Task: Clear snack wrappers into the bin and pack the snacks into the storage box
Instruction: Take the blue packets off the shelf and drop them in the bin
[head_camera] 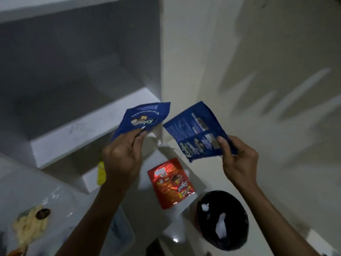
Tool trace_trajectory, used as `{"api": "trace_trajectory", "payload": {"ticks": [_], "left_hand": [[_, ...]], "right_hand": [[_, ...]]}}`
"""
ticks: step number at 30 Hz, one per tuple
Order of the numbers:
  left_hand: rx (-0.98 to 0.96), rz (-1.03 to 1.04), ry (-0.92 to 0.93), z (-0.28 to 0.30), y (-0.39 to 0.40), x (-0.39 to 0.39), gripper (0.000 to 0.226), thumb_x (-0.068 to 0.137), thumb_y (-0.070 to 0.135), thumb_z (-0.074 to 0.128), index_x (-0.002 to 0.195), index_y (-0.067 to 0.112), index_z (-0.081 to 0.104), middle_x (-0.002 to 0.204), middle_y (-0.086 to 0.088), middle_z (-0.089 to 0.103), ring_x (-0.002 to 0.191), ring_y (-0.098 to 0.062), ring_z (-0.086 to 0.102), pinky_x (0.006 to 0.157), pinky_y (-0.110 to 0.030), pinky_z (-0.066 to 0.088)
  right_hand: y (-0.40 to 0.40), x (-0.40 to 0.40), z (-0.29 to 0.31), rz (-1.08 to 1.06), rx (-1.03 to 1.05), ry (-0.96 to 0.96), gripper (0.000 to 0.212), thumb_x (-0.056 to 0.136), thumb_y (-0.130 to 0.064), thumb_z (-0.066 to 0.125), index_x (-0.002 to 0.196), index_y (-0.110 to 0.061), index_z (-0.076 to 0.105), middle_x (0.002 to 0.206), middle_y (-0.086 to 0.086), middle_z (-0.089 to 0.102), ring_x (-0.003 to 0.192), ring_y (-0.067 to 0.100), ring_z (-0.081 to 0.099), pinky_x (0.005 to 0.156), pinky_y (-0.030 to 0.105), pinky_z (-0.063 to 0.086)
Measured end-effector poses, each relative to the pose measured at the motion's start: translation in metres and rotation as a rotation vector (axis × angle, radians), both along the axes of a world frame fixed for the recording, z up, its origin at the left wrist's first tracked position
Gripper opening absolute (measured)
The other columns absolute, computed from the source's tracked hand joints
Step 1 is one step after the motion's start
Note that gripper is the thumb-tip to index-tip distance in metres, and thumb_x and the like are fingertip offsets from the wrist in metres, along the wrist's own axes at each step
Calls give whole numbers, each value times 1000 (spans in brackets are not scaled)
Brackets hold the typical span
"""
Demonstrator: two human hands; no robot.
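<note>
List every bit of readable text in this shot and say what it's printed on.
"Kolp…", upside down, rest hidden: blue packet in left hand.
"10 Pack inside…", rest blurred: same packet.
Brand script and fine print, too blurred: blue packet in right hand.
Logo too blurred: red packet.

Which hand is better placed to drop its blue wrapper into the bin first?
Probably the right hand: its blue wrapper hangs on the same side as the black-lined bin; the left hand is farther off.

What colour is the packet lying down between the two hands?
Red packet, shiny, seen in the head view.
</note>
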State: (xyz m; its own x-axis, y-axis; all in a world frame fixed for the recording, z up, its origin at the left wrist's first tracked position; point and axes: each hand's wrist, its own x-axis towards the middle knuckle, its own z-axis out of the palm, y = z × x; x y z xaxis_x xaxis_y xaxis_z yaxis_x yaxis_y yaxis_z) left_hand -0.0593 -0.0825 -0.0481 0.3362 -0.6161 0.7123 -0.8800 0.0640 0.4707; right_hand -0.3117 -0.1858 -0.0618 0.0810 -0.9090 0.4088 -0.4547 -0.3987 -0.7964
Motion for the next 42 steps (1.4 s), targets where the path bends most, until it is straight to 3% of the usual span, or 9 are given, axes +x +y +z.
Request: {"api": "trace_trajectory", "payload": {"ticks": [4, 12, 16, 19, 25, 28, 33, 38, 42], "left_hand": [[37, -74, 78, 10, -23, -74, 15, 91, 9, 66, 99, -2, 73, 87, -15, 75, 74, -13, 63, 74, -13, 42], [392, -198, 185, -74, -49, -224, 27, 98, 26, 48, 96, 9, 69, 73, -10, 70, 56, -24, 63, 56, -35, 53], [540, -182, 248, -137, -47, -279, 30, 99, 26, 52, 88, 2, 67, 70, -13, 68, 56, -28, 63, 51, -26, 43], [674, -130, 332, -174, -45, -308, 27, 97, 21, 58, 83, 0, 64, 70, -16, 66, 59, -31, 63, 53, -23, 34], [772, -86, 382, -249, -45, -345, 26, 96, 14, 60, 78, -5, 63, 65, -21, 62, 56, -32, 61, 51, -33, 44], [874, -68, 407, -306, -47, -353, 45, 99, 37, 44, 78, 0, 61, 67, -20, 62, 59, -38, 59, 54, -43, 49], [937, -35, 465, -361, -59, -371, 27, 96, 16, 58, 82, -5, 64, 73, -25, 65, 64, -40, 62, 60, -40, 47], [1032, -139, 469, -386, -68, -377, 30, 94, 25, 62, 95, -5, 66, 87, -20, 70, 79, -35, 65, 63, -21, 32], [1114, -162, 510, -369, -59, -369, 48, 95, 42, 57, 124, 4, 63, 120, -13, 68, 112, -30, 62, 96, -34, 45]], "right_hand": [[3, -75, -18, -141, 103, -34, 17, 97, -19, 61, 99, -9, 75, 75, -9, 68, 66, -10, 61, 59, 2, 39], [30, -219, -90, -386, 336, 45, 24, 101, -26, 54, 103, -15, 74, 73, -7, 68, 59, 1, 57, 55, 5, 39], [52, -262, -137, -473, 550, 165, 28, 102, -28, 49, 106, -16, 73, 88, 6, 74, 66, 16, 54, 54, 22, 37], [65, -279, -166, -523, 678, 162, 28, 102, -29, 48, 105, -15, 72, 88, 9, 74, 66, 20, 55, 56, 27, 41], [70, -280, -237, -641, 850, 138, 29, 99, -34, 51, 96, -15, 72, 85, 7, 73, 67, 21, 63, 58, 37, 57], [67, -275, -279, -636, 917, 155, 33, 99, -35, 51, 86, -12, 70, 78, 4, 69, 65, 18, 62, 52, 28, 48], [57, -266, -340, -625, 955, 183, 35, 99, -35, 50, 71, -18, 60, 75, 5, 65, 66, 21, 62, 55, 26, 44], [57, -260, -370, -526, 973, 286, 43, 95, -51, 48, 127, -24, 59, 111, 5, 68, 97, 25, 67, 74, 42, 60], [60, -263, -347, -532, 1017, 238, 52, 97, -45, 52, 142, -19, 49, 133, 7, 62, 119, 27, 60, 93, 41, 54]]}}
